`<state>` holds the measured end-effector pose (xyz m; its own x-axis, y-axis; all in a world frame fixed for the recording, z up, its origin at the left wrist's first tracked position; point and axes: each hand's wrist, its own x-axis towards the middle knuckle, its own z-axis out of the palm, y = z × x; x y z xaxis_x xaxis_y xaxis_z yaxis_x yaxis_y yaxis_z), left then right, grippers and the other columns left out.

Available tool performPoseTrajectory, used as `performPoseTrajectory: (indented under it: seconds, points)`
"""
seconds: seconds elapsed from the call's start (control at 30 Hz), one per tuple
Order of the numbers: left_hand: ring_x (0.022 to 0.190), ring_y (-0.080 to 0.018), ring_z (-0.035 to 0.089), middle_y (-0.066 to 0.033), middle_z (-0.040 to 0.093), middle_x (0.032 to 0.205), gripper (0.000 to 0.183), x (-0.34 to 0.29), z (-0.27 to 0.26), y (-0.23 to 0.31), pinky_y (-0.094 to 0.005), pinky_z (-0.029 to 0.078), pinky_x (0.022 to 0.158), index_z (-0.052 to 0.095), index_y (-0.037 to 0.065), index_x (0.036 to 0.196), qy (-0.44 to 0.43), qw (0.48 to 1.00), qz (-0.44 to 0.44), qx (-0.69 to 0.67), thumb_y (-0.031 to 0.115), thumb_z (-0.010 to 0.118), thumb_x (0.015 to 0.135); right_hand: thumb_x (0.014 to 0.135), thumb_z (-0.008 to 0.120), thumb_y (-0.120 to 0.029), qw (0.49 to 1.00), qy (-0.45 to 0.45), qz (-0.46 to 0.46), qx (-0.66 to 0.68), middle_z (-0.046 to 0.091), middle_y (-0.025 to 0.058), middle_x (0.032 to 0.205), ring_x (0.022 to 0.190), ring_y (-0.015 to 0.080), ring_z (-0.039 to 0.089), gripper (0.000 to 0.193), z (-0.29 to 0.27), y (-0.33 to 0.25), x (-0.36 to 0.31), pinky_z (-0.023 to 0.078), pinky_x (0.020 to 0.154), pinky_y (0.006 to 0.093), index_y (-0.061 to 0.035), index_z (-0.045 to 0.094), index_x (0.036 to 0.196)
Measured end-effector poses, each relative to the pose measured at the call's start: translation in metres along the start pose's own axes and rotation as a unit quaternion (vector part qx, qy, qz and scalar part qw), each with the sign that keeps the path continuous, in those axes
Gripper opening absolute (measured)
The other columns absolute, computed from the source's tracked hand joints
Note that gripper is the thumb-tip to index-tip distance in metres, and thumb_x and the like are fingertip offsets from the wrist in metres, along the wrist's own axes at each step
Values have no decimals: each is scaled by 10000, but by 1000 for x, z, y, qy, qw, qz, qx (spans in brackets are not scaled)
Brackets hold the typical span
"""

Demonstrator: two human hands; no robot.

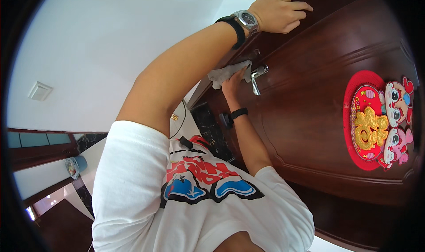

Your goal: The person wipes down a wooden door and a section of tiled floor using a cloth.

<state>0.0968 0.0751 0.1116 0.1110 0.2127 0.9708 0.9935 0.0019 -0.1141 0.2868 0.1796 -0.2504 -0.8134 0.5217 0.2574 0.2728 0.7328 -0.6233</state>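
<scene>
My left hand reaches across to the upper part of a dark reddish-brown wooden door. Its fingers are spread over the wood, and nothing is in them. On that wrist are a silver watch and a black band. Lower down, my right hand holds a crumpled grey cloth against the door's edge, beside the silver lever handle. The fingertips lie on the cloth; part of the grip is hidden. A black band circles the right wrist.
A round red decoration with gold relief and cartoon figures hangs on the door. On the left is a white wall with a square switch. A grey-blue bin stands on the floor farther left. A thin dark cable hangs near the door's edge.
</scene>
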Motion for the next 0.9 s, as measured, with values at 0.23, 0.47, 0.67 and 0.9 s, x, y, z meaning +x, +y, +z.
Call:
performPoseTrajectory:
  seconds: [0.23, 0.47, 0.67, 0.9]
  points:
    - [1771, -399, 326, -115, 750, 1490, 180, -17, 5, -4, -627, 233, 1458, 846, 24, 1054, 1, 1000, -3, -5, 153, 789, 943, 1132, 575, -89, 1000, -16, 24, -11, 30, 428, 1900, 1779, 550, 110, 921, 3, 11, 12, 140, 1476, 535, 193, 4, 1798]
    - [1767, -405, 336, -107, 739, 1506, 151, -45, 6, -18, -647, 268, 1435, 834, 41, 1036, -23, 999, -27, -5, 147, 774, 948, 1090, 484, -40, 997, 56, 55, 24, 117, 407, 1907, 1779, 541, 140, 809, -52, -12, 113, 104, 1486, 530, 221, 147, 1777]
    - [1744, -414, 388, -94, 762, 1482, 145, -45, 6, -32, -643, 267, 1436, 834, 52, 1026, -10, 1000, -27, 3, 147, 762, 944, 1057, 595, -53, 974, 157, -161, -22, 123, 471, 1868, 1767, 576, 127, 866, -137, -102, 221, 58, 1480, 562, 242, 173, 1753]
    - [1732, -369, 404, -66, 642, 1731, 468, -48, 1, -40, -606, 257, 1427, 768, 111, 1443, 10, 999, -37, -5, 127, 734, 977, 1266, 344, -538, 963, 90, -210, -144, 165, 347, 1924, 1767, 534, 184, 874, -245, -212, 296, 194, 1447, 555, 61, 107, 1856]
